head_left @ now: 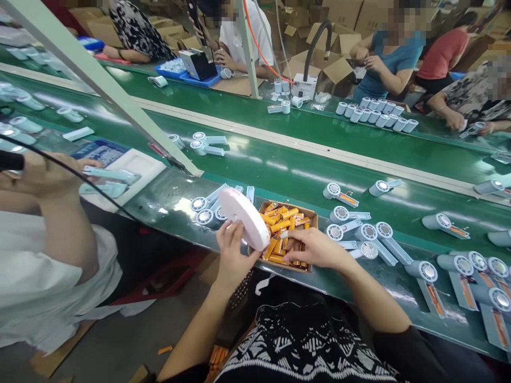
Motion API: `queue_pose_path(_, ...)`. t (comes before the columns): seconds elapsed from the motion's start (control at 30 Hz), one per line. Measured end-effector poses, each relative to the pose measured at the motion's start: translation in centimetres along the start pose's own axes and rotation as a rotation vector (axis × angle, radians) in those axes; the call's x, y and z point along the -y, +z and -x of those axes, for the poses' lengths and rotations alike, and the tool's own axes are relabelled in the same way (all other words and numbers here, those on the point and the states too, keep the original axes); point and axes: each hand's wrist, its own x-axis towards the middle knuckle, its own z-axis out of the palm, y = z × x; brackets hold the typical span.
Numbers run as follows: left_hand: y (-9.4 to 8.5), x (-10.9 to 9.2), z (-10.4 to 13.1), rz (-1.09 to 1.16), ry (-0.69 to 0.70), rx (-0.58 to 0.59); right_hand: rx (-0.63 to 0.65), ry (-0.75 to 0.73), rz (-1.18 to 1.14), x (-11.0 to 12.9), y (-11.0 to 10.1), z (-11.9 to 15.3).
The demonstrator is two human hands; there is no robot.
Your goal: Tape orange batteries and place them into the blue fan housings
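My left hand (233, 255) is closed on a thick white roll of tape (243, 215), held tilted on edge beside a small cardboard box (314, 222). Orange cylindrical batteries (279, 223) lie loose in this box. Over its right side, my right hand (309, 247) reaches in with thumb and fingers apart, touching or just above the batteries. A small white piece shows at one of its fingertips. Light-blue handheld fan bodies (205, 210) lie left of the box, partly hidden behind the roll. More fan bodies (367, 232) with opened handles are grouped to the right.
A green conveyor belt (271, 159) runs beyond the work ledge. Some fans at right have orange batteries in their handles (433, 298). A slanted metal post (107, 85) stands at left. A co-worker's arm (59, 213) is close on the left; other people sit across the belt.
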Motion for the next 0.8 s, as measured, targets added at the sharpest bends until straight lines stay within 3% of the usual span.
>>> queue_pose_path(0.2,0.5,-1.6,0.6,-0.051,0.035,0.019,-0.420,-0.113,-0.080,1.1,3.9,0.0)
queue_pose_path(0.3,0.3,-2.0,0.6,-0.044,0.055,0.021,-0.565,-0.176,-0.129,1.5,4.1,0.3)
queue_pose_path(0.5,0.1,-2.6,0.2,-0.031,0.166,0.014,-0.642,-0.235,-0.145,2.1,2.5,0.7)
queue_pose_path(0.8,-0.2,-3.5,-0.1,-0.032,0.237,0.007,-0.739,-0.239,-0.152,2.2,1.9,1.2)
